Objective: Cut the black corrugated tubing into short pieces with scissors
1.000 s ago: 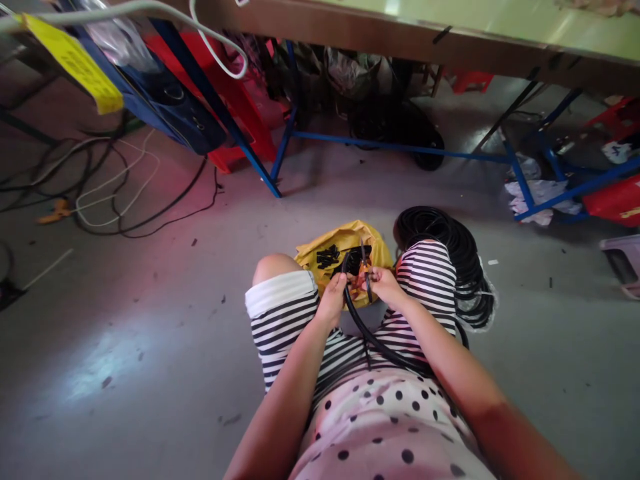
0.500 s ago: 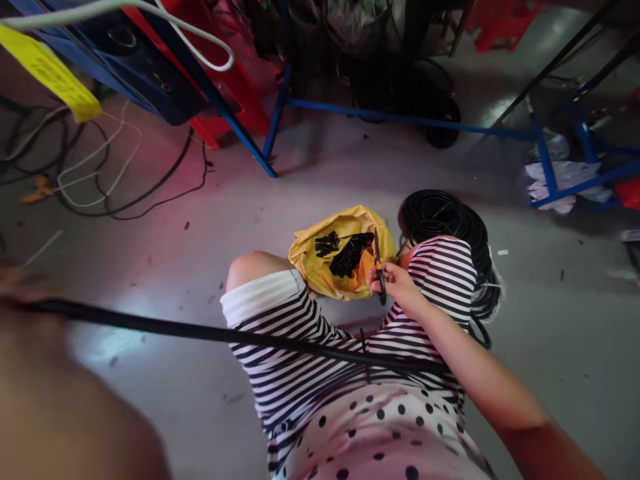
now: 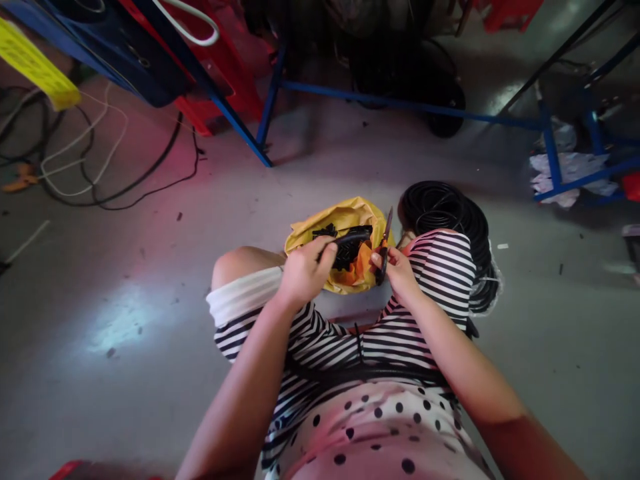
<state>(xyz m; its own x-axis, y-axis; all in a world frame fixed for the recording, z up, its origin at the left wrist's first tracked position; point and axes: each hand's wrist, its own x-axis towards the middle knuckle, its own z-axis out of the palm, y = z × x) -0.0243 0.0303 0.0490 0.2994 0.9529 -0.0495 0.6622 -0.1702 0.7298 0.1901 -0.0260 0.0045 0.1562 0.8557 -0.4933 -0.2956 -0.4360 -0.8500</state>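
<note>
Two hands over yellow bag [image 3: 345,217]: left hand [image 3: 303,270] pinches black tube end [image 3: 350,237]; right hand [image 3: 395,267] grips scissors [image 3: 385,250] just beside fingertips, positioned for catching offcuts.

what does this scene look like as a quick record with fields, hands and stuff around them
left hand: shut on the black tube, its end held over the bag
right hand: shut on the scissors, blades pointing up
yellow bag: on the floor between the knees, holds short black cut pieces
black coil: on the floor beside the right knee
tube run: crosses the lap
</note>
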